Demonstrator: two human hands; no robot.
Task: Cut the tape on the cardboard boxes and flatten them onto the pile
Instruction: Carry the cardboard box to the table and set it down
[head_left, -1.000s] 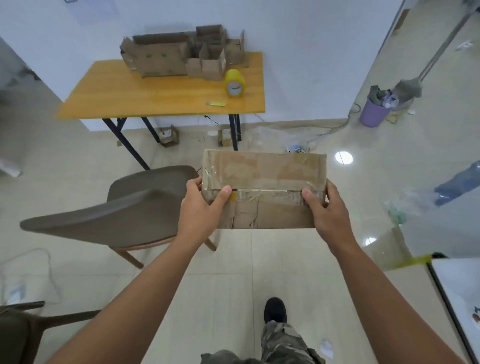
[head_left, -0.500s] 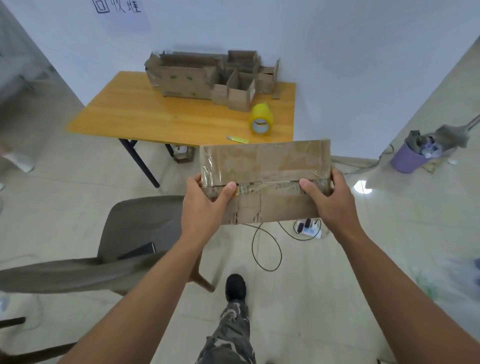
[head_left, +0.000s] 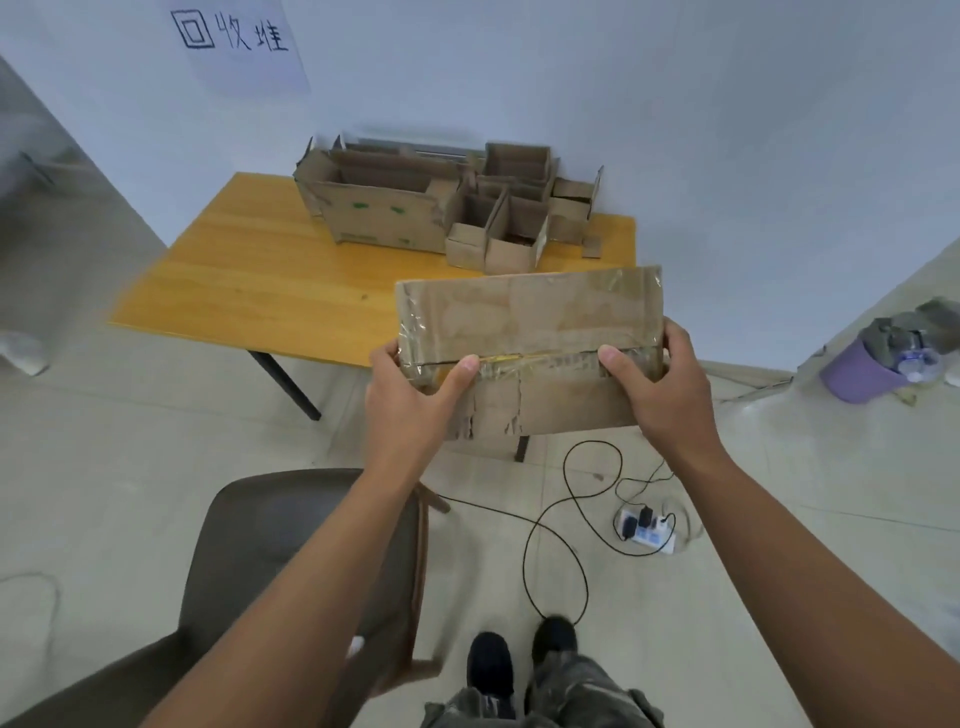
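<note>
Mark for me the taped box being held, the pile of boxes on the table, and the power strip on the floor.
taped cardboard box (head_left: 524, 317), head view, upper face above the seam.
pile of cardboard boxes (head_left: 384, 221), head view, front wall of the largest box.
power strip (head_left: 648, 531), head view, its white body.

Cardboard boxes (head_left: 447, 208) sit at the table (head_left: 270, 280) back (against the wall), a chair (head_left: 291, 561) before it.

Both forearms are bare to the edge of view, no sleeves, watch or rings showing on the left hand (head_left: 410, 400) or right hand (head_left: 662, 395). Camouflage-patterned trousers (head_left: 545, 696) in grey-green, and black shoes (head_left: 519, 654) below.
</note>
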